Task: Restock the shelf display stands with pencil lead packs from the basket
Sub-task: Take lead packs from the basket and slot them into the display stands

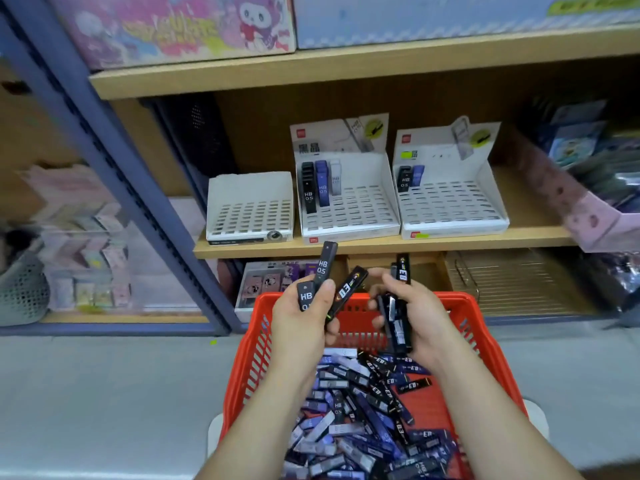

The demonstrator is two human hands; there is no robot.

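A red basket (256, 341), near, is heaped with loose pencil lead packs (349, 427). Above it, the left hand (298, 327) has its grip closed round three black packs (327, 268). The right hand (415, 317) grips a black bundle (398, 327). On the far shelf (381, 242) stand three white slotted stands. The left stand (249, 187) has every slot open. The middle stand (363, 209) holds three rows at its far left, and the right stand (457, 202) holds two. All three sit at the shelf's front edge.

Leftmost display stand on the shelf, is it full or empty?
Empty: the leftmost display stand shows only bare slots, with nothing standing in them.
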